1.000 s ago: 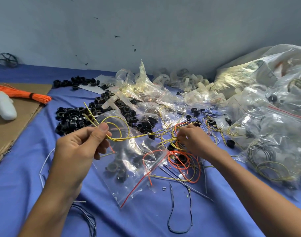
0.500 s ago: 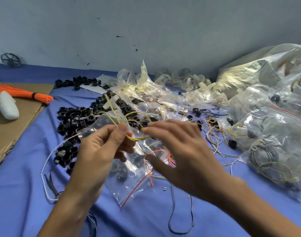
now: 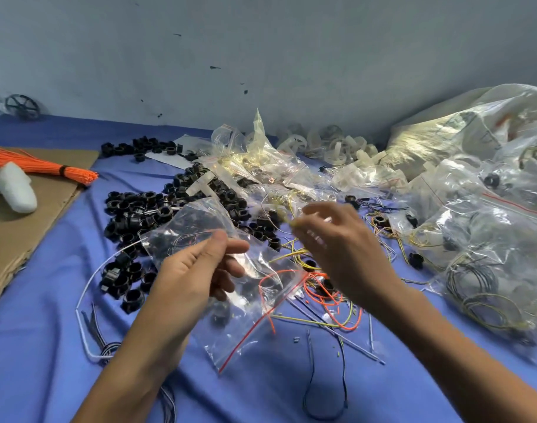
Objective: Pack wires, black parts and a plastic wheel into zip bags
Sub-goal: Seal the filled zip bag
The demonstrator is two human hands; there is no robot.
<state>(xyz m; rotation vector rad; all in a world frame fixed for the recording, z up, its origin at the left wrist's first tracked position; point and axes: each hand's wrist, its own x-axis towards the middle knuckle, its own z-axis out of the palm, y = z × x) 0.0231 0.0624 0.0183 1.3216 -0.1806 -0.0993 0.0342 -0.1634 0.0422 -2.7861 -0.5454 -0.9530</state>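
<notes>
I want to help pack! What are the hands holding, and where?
Left hand pinches a clear zip bag by its upper part. Right hand is blurred; cannot tell.

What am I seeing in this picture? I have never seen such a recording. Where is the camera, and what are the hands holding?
There is no machine here. A person wears a camera on the head, so you look down at their own two bare hands.

The left hand pinches a clear zip bag and holds it up. The right hand is blurred from motion; it seems to hold a thin yellow wire near the bag, though I cannot tell this for certain.

On the blue cloth lie a heap of small black rings, loose orange wires, more filled bags on the right, and pale plastic wheels at the back. A bundle of orange wires rests on cardboard to the left.
</notes>
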